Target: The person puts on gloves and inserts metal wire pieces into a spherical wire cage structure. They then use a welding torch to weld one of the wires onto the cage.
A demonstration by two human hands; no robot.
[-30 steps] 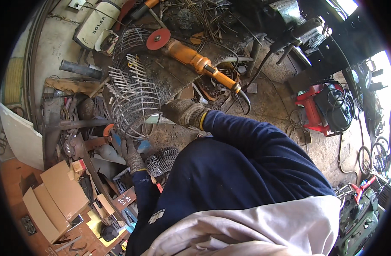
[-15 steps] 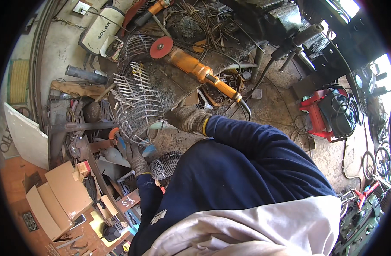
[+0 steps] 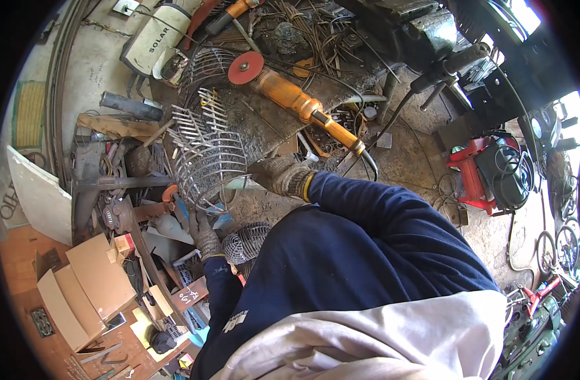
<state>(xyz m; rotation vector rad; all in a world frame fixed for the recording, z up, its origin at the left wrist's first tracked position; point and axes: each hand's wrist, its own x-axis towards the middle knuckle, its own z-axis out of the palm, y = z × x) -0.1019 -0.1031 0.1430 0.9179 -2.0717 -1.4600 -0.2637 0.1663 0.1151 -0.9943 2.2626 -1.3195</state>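
Cage: wire cage (image 3: 204, 155) lies on its side on the plate (image 3: 271, 123), bars look formed, loose ends still stick out.
Left hand (image 3: 204, 233): gloved, fingers closed on cage's lower rim.
Right hand (image 3: 278, 175): gloved, curled at cage's edge; grip unclear.
Grinder (image 3: 290, 95): idle on the plate.

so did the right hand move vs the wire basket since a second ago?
No real shift. The right hand stays at the lower right rim of the wire basket, just below the orange grinder; the small drift looks like head motion.

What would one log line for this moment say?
left hand: gloved, on wire basket lower edge | right hand: gloved, at its right side | orange angle grinder: lying behind
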